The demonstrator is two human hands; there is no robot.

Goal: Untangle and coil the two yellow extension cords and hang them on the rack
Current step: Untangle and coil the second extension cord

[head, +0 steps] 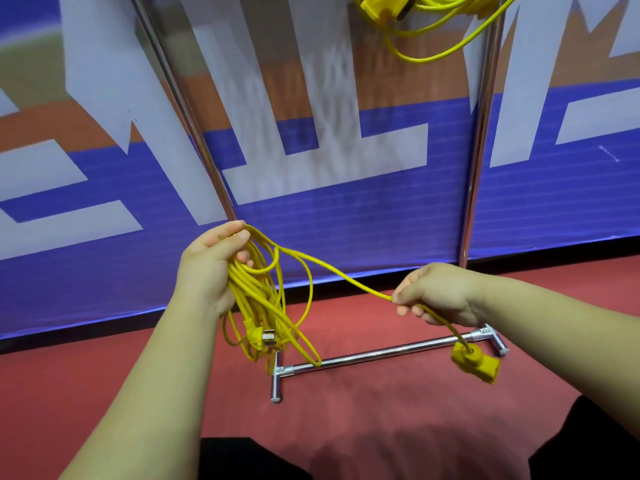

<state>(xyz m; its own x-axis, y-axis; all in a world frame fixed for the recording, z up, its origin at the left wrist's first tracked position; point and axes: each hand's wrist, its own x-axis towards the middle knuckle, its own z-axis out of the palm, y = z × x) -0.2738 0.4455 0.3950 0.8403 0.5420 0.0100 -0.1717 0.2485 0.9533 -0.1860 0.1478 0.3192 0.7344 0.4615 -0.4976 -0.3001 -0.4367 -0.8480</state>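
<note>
Head view: left hand [207,268] grips the coil [251,294] in front of the rack [381,352], fingers curled round the loops. Right hand [440,294], well apart, pinches a strand [346,278] off that coil; the socket [476,365] dangles below it, over the rack's base bar. Plug [266,339] sits half buried in the loops. Second cord [381,8] hangs high on the rack, cut off by the top edge. Banner [346,220] behind the rack, red floor [69,375] beneath.

Bare left hand [207,268] and right hand [440,292], black clothing [242,459].
</note>
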